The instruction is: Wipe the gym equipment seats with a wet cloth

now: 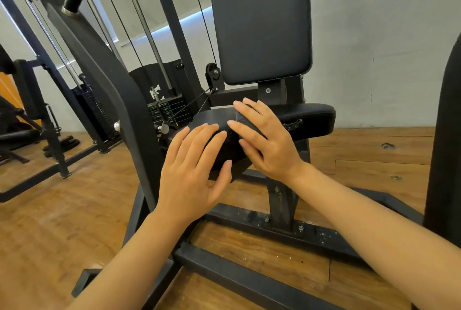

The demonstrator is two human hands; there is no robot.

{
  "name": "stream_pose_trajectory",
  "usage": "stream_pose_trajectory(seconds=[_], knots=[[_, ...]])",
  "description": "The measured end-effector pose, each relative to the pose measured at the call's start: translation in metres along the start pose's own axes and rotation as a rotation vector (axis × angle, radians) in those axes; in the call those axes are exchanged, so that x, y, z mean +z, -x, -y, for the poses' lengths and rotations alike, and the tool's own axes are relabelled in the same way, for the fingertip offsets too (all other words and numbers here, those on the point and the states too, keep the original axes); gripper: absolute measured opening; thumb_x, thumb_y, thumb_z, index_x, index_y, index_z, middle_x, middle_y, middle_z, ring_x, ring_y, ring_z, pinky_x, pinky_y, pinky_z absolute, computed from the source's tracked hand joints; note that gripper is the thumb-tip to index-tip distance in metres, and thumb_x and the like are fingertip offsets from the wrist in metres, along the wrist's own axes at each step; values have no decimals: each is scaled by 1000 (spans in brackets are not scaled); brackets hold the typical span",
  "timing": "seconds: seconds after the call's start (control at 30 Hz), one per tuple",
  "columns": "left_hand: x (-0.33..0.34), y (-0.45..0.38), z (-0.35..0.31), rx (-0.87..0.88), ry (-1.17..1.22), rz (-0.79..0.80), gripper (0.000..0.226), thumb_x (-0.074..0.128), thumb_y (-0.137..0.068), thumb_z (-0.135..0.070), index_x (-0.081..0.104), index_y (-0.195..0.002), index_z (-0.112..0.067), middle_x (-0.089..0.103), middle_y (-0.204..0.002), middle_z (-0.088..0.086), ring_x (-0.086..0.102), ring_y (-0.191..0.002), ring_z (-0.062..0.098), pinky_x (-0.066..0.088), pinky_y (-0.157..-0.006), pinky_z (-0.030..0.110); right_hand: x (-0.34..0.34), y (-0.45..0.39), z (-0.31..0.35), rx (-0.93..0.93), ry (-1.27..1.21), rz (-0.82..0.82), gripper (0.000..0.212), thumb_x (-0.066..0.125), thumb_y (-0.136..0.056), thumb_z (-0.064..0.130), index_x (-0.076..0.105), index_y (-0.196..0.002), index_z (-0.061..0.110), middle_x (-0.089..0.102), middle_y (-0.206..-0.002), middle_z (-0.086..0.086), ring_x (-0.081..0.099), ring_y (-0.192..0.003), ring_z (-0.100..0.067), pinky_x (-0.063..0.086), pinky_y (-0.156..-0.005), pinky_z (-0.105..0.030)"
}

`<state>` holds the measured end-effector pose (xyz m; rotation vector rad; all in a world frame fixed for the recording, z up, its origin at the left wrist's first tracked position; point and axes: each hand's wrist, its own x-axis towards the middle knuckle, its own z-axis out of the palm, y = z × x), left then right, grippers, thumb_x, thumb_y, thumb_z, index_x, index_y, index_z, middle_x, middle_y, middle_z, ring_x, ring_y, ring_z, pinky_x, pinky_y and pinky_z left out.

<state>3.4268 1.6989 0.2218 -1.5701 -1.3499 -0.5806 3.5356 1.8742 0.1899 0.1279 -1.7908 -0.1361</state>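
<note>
A black padded seat (311,116) of a gym machine lies in the middle of the head view, under an upright black backrest (259,20). A dark cloth (240,120) lies on the seat, mostly hidden under my right hand (264,140), which presses flat on it with fingers spread. A frayed edge of the cloth shows at the right of that hand. My left hand (194,175) rests flat on the seat's near left edge, fingers apart, thumb under the rim, holding nothing.
The machine's black steel base frame (249,277) runs across the wooden floor (50,222) below my arms. A slanted arm (104,72) and weight stack (169,112) stand left of the seat. A dark pad (446,160) rises at the right edge. More equipment stands far left.
</note>
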Motion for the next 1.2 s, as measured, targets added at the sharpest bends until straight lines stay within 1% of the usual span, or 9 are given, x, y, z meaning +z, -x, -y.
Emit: stream_pose_trajectory(seconds=[0.17,0.33,0.47,0.53,0.7,0.83,0.97,1.07,1.2], knots=[[-6,6,11,22,59,-3,45,55,-96,-34,50,-133,-8,59,-133,16,51,-127,28,38,-112,47,-3,-5,7,10,-36,32,31,46,-106,18,50,-135,10,42,-147,-17,42,-138,-37,36,-114,-56],[-7,5,17,54,108,-3,44,56,-96,-35,51,-131,-10,61,-133,14,53,-126,27,37,-111,43,-4,-20,25,99,-158,52,33,46,-105,18,51,-135,5,45,-146,-17,47,-135,-30,44,-106,-54],[-10,-1,31,74,168,-14,41,54,-96,-36,60,-124,-6,65,-124,15,58,-116,29,42,-102,41,-12,-26,34,190,-141,110,36,47,-106,20,54,-135,0,49,-145,-17,48,-135,-27,44,-110,-45],[-11,-4,39,66,199,-10,42,53,-97,-37,66,-118,-3,66,-119,14,62,-109,30,44,-96,42,-20,-35,38,202,-109,170,38,48,-105,21,56,-133,-3,50,-144,-16,49,-134,-24,43,-111,-39],[-15,-3,64,55,236,-42,41,51,-97,-36,70,-108,-2,69,-111,13,64,-101,30,46,-88,42,-22,-66,54,200,-61,347,38,48,-104,28,63,-128,2,57,-140,-11,55,-130,-23,47,-106,-42],[-17,16,96,4,272,-66,39,51,-97,-35,71,-105,-2,69,-107,12,64,-99,28,47,-86,40,-17,-93,67,284,-68,464,35,50,-102,32,66,-125,10,56,-136,8,55,-127,-10,45,-108,-30],[-23,36,125,-39,319,-26,36,56,-95,-32,70,-105,-1,69,-106,12,64,-98,29,48,-85,40,-13,-111,79,399,-39,598,36,51,-100,36,66,-126,16,57,-135,11,54,-127,-5,42,-108,-21],[-36,47,145,-72,326,64,37,55,-95,-34,70,-106,-1,69,-106,13,65,-97,30,49,-84,41,-3,-128,91,446,-46,714,38,51,-99,39,65,-128,19,56,-136,10,53,-128,-5,41,-108,-21],[-67,44,168,-104,386,185,37,52,-97,-35,69,-108,-4,69,-106,11,64,-96,29,46,-85,40,19,-161,110,457,-46,905,46,44,-98,47,66,-127,18,60,-138,3,55,-127,-13,42,-104,-31]])
